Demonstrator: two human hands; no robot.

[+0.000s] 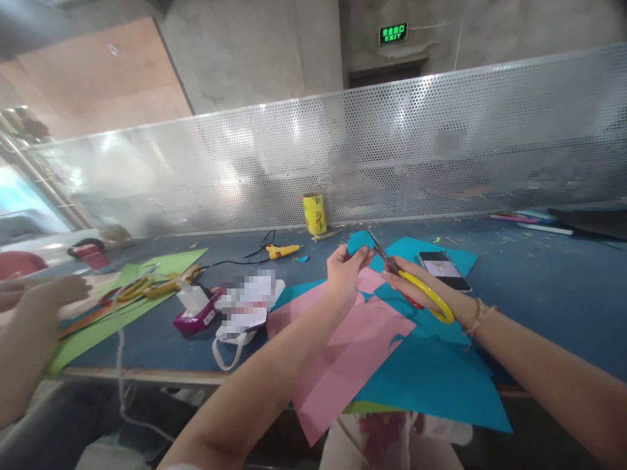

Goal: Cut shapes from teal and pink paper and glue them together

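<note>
My left hand (345,266) pinches a small piece of blue paper (360,242) and holds it up above the table. In my right hand (399,277) is a pair of scissors (431,297) with yellow and red handles, its blades reaching up to the right edge of that piece. Whether the blades are apart is too small to tell. Below both hands lie pink paper sheets (343,352) with cut edges, over larger blue paper sheets (441,378) that overhang the table's front edge.
A phone (445,271) lies right of my hands. Behind stand a yellow can (314,214) and a perforated metal screen (274,156). To the left are a glue gun (283,250), a purple power strip (196,320) and another person's arm (34,326) over green paper (98,333).
</note>
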